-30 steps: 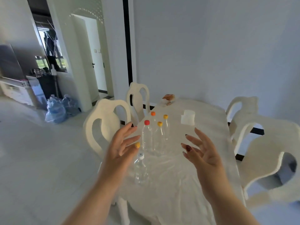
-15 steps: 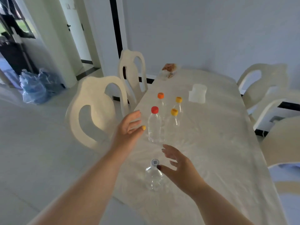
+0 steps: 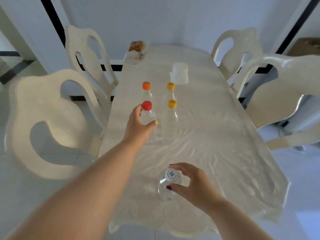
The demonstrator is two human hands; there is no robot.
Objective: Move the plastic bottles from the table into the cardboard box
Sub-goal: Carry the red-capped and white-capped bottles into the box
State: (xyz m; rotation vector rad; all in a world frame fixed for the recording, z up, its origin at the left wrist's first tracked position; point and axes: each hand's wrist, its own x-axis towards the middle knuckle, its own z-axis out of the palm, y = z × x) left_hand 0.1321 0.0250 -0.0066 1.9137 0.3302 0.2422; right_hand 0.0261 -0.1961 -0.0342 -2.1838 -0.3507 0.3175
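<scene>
Several clear plastic bottles stand on the cloth-covered table (image 3: 216, 153). My left hand (image 3: 138, 126) wraps around the red-capped bottle (image 3: 147, 115) just below its neck. My right hand (image 3: 192, 185) closes on the white-capped bottle (image 3: 168, 181) nearest me, thumb and fingers around its shoulder. Behind them stand an orange-capped bottle (image 3: 146, 90) and two yellow-capped bottles (image 3: 171, 110) (image 3: 170, 90), untouched. A brown cardboard box (image 3: 306, 47) shows at the far right edge, behind a chair.
A white plastic container (image 3: 179, 75) sits behind the bottles, and a bag of food (image 3: 137, 50) lies at the table's far end. Cream chairs flank the table: two on the left (image 3: 43, 122) (image 3: 90, 58), two on the right (image 3: 284, 87) (image 3: 239, 45).
I have come closer and look down more steeply. My left hand reached forward and closed on the red-capped bottle; my right hand dropped onto the white-capped bottle and gripped it.
</scene>
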